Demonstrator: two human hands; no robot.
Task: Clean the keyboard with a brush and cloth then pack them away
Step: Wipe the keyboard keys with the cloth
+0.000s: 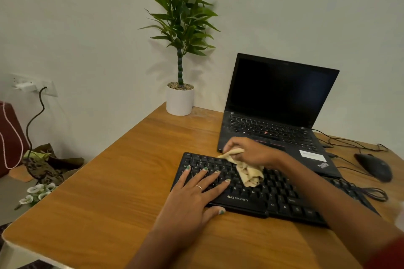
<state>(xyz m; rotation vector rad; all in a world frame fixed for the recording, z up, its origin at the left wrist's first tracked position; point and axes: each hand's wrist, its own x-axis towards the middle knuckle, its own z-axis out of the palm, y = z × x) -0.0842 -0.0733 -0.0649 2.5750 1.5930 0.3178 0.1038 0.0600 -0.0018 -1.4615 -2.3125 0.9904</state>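
Beige cloth is what we have bunched in our right hand, whose fingers are curled round its upper end while the rest of it drapes onto the middle rows of the black keyboard. The keyboard lies slantwise on the wooden desk, just near of the open laptop, its far edge almost touching the laptop's front. Our left hand lies flat with straight, spread fingers pressing on the left keys, thumb over the near edge, grasping nothing. We judge that we are in the wiping step; we cannot see a brush anywhere, so packing away is not yet at hand. The risks we see: a hard sweep towards the far side could shove the keyboard into the laptop if the left hand eases its pressure; loose folds of cloth could snag a keycap; and a swing to the right could catch the cables near the mouse.
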